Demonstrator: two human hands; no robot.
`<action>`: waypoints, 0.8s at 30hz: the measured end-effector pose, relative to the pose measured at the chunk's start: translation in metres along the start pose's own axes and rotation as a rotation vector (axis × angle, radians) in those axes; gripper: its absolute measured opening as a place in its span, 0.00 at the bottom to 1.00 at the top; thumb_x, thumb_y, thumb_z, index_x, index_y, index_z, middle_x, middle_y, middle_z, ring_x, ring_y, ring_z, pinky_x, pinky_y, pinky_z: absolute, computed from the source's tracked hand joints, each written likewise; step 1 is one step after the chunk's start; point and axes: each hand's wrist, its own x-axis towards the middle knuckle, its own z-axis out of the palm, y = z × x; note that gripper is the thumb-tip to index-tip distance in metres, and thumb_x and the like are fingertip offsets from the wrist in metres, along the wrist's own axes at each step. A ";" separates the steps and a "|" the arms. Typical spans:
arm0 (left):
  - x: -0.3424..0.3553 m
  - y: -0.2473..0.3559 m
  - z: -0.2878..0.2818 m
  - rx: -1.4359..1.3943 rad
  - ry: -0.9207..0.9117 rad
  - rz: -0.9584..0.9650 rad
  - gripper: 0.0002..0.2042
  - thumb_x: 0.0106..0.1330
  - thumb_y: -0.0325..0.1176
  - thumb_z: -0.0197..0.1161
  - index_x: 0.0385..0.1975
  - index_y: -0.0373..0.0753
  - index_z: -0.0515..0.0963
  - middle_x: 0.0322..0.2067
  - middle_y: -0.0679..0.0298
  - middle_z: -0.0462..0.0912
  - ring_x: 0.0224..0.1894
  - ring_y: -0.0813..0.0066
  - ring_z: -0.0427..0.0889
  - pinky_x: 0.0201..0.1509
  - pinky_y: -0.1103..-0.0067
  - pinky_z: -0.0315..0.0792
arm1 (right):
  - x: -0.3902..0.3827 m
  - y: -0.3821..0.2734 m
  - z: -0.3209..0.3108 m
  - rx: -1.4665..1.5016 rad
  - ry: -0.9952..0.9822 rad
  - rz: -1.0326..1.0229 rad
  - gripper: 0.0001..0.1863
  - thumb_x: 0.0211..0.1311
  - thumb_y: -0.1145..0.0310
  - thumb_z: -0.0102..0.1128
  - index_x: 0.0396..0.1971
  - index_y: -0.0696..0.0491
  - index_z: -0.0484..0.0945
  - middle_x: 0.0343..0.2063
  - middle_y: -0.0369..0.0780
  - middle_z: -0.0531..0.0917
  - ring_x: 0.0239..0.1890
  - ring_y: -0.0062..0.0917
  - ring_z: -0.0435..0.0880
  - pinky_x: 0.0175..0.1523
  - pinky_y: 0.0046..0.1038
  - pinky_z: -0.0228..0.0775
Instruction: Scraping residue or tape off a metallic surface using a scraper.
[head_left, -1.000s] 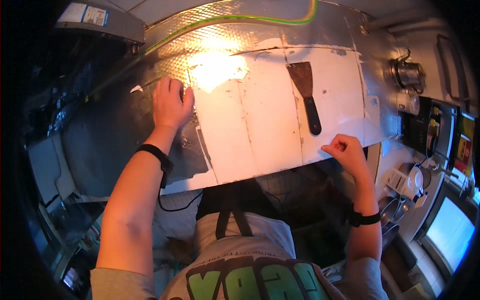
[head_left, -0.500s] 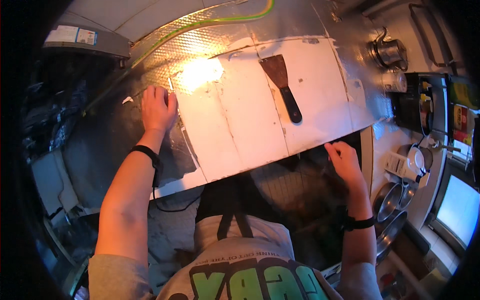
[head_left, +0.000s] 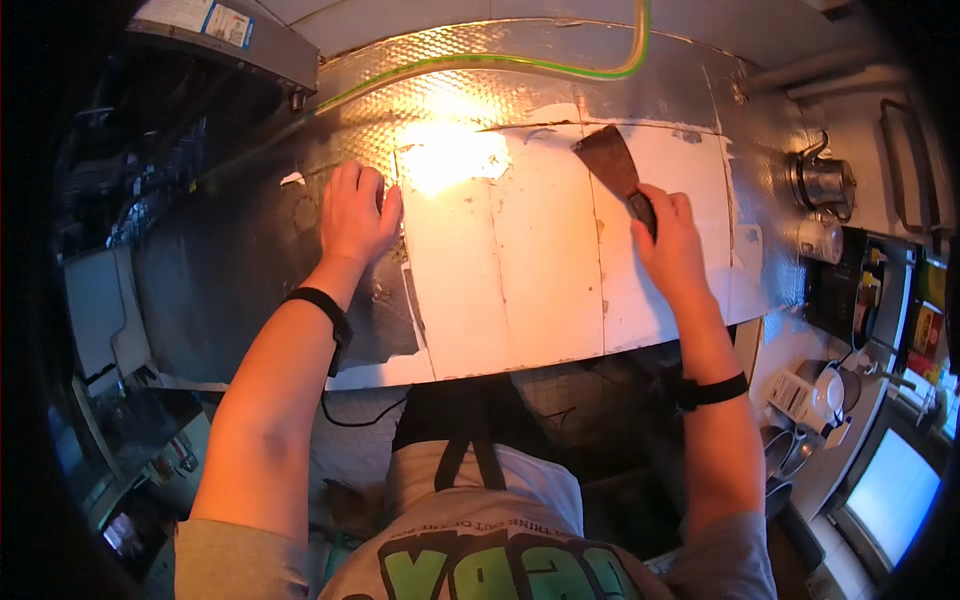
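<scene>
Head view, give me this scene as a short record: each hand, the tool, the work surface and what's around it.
Left hand: palm down where dark covering meets white surface; whether it grips anything is unclear
Right hand: closed around the scraper's handle
Scraper: broad brownish blade, black handle; blade points away from the wearer
Far side: green-striped hose
Right side: metal kettle
Lighting: bright glare near the left hand
</scene>
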 end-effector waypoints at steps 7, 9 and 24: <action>-0.004 -0.002 -0.002 0.000 0.006 -0.011 0.12 0.65 0.40 0.66 0.31 0.40 0.73 0.38 0.56 0.73 0.47 0.51 0.74 0.53 0.59 0.70 | 0.086 0.023 -0.033 -0.075 -0.042 -0.284 0.25 0.59 0.78 0.67 0.58 0.50 0.83 0.52 0.46 0.87 0.55 0.45 0.85 0.59 0.42 0.78; -0.003 -0.002 -0.003 0.000 -0.010 -0.023 0.11 0.65 0.40 0.66 0.31 0.40 0.74 0.38 0.56 0.73 0.48 0.51 0.74 0.53 0.59 0.70 | 0.104 0.021 -0.037 -0.102 -0.069 -0.344 0.25 0.58 0.78 0.67 0.59 0.50 0.83 0.53 0.46 0.87 0.54 0.46 0.85 0.59 0.42 0.78; -0.002 0.001 -0.008 -0.008 -0.041 -0.049 0.11 0.65 0.40 0.66 0.34 0.39 0.75 0.40 0.56 0.73 0.49 0.53 0.74 0.56 0.60 0.70 | 0.156 0.005 -0.062 -0.250 -0.178 -0.447 0.24 0.57 0.78 0.69 0.56 0.46 0.87 0.50 0.44 0.89 0.52 0.44 0.86 0.57 0.42 0.79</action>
